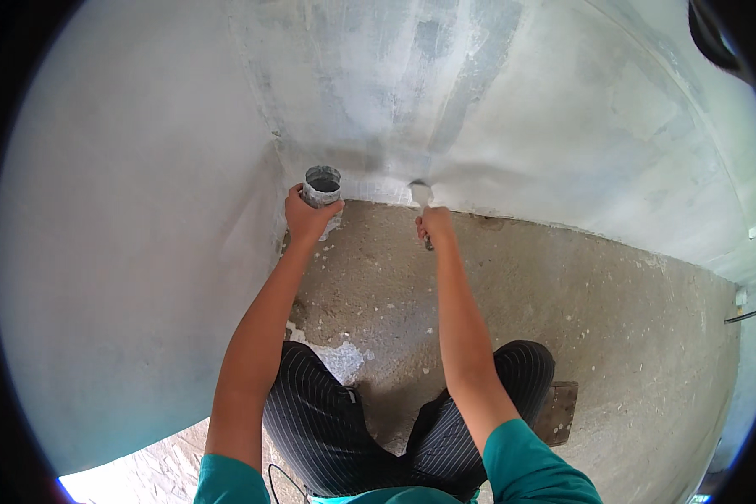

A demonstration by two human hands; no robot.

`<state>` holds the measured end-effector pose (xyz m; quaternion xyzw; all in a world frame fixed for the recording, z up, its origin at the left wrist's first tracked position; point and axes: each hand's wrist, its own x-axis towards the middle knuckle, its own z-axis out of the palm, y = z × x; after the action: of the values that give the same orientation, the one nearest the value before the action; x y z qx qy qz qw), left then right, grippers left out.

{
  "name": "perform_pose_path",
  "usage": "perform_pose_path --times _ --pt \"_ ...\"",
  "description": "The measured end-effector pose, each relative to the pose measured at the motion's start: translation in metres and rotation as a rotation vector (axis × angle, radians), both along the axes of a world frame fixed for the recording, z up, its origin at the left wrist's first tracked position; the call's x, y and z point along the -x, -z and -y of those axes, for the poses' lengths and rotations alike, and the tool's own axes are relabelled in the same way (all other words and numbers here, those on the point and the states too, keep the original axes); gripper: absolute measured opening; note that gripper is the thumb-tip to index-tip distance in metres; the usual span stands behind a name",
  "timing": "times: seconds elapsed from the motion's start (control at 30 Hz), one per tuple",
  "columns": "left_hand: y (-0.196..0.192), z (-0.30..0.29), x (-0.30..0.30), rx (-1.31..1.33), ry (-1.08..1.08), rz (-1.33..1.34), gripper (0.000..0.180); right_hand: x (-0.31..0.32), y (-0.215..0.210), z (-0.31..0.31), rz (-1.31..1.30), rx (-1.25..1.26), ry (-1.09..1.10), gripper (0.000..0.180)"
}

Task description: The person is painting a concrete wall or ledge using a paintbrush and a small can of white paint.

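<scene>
My left hand is wrapped round a grey, plaster-smeared can, held upright near the corner of the walls. The can's open top faces up, and its inside looks dark grey. My right hand grips the handle of a putty knife, whose pale blade points away from me. The blade is at the foot of the wall in front, against or very close to it; I cannot tell if it touches. Damp-looking grey streaks run up that wall above the blade.
A second wall stands close on my left. The rough concrete floor has white specks, with a white patch by my left knee. A flat brown board lies beside my right leg. A dark cable sticks out at far right.
</scene>
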<state>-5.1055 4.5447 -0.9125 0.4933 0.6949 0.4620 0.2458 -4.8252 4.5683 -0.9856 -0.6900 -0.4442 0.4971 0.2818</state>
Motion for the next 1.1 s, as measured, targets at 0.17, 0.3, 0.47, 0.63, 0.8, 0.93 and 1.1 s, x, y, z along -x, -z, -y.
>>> perform_pose_path --times 0.17,0.3,0.47,0.63,0.8,0.93,1.1 --pt "-0.003 0.001 0.007 0.010 -0.009 -0.028 0.090 0.034 -0.147 0.050 -0.253 -0.147 0.299 0.028" --pt "0.004 -0.004 -0.008 0.007 0.021 0.000 0.090 0.033 -0.217 0.101 -0.258 -0.221 0.332 0.029" --pt "-0.002 -0.003 -0.019 0.002 0.051 -0.023 0.091 0.024 -0.234 0.139 -0.333 -0.284 0.417 0.037" --pt "0.001 -0.001 -0.008 0.011 0.041 -0.013 0.090 0.025 -0.195 0.139 -0.322 -0.249 0.558 0.030" --pt "0.001 -0.002 -0.008 0.019 0.046 -0.007 0.090 0.009 -0.114 0.104 -0.211 -0.058 0.402 0.028" --pt "-0.003 -0.002 -0.016 0.012 0.082 -0.003 0.092 0.005 -0.138 0.072 -0.084 -0.034 0.223 0.030" --pt "-0.003 0.001 -0.003 -0.004 0.059 -0.047 0.092 0.020 -0.266 0.068 0.000 -0.337 0.165 0.031"
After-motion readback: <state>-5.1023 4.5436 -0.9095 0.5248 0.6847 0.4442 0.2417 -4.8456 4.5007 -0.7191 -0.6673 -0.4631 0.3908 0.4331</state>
